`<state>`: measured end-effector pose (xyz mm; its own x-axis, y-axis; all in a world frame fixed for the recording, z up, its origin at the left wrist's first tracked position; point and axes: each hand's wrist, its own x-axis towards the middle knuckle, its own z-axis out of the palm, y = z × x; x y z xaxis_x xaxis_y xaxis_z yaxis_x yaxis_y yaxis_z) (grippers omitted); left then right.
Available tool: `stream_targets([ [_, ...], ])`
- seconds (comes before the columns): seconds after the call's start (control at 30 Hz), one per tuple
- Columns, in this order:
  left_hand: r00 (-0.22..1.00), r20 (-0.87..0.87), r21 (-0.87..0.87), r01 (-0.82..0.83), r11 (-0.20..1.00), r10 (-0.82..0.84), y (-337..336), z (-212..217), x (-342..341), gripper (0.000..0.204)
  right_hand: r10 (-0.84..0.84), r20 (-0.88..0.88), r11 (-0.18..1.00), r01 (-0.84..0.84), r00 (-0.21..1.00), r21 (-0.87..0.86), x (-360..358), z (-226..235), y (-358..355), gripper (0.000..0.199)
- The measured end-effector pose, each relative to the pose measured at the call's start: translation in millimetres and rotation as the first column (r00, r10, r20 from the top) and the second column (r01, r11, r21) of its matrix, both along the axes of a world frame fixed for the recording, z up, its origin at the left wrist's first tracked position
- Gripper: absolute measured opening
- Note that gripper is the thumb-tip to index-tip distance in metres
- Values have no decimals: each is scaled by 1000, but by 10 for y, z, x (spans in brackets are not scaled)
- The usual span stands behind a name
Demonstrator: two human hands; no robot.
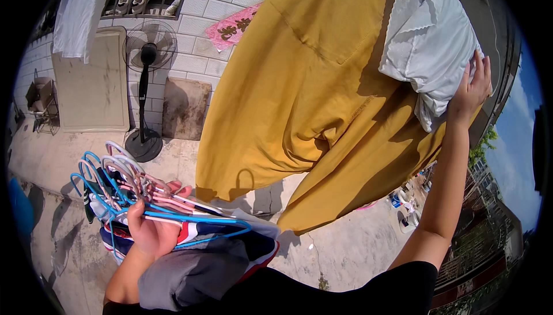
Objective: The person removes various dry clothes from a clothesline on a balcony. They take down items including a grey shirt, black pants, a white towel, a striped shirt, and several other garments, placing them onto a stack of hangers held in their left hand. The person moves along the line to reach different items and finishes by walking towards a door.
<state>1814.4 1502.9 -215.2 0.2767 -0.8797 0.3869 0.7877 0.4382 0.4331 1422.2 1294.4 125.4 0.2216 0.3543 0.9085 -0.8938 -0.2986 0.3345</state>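
Our left hand (154, 235) grips hangers (128, 172), eight o'clock, whose crowding risks tangles; right hand (468, 97) touches white cloth (423, 55), grip unclear

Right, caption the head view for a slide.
Left hand holds hangers; right hand touches white garment by yellow trousers.

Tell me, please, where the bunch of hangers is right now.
In the head view, the bunch of hangers is at the lower left, held in the left hand, just above the gray garment.
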Motion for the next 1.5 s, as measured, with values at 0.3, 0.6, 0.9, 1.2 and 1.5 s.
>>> stream_targets([
  [0.3, 984, -67, 10, -166, 986, 167, -50, -403, 469, 46, 510, -106, 782, -409, 854, 471, 1569, -1852, -308, 40],
  [0.6, 922, -101, -174, -385, 906, 373, 606, -326, 1467, 38, 791, -194, 612, -739, 581, 281, 3471, -2782, 119, 39],
  [0.9, 685, -131, -123, -728, 674, 716, 2112, -184, 2265, 36, 976, -162, 187, -944, 147, 271, 5276, -3355, 1204, 39],
  [1.2, 261, -117, -20, -965, 260, 958, 3349, -317, 2653, 44, 860, 40, -207, -276, -508, 939, 6919, -3790, 2686, 42],
  [1.5, -83, -58, -96, -991, -89, 995, 4653, -264, 3405, 41, 500, 699, -476, 512, -512, 715, 8617, -4305, 4222, 60],
])
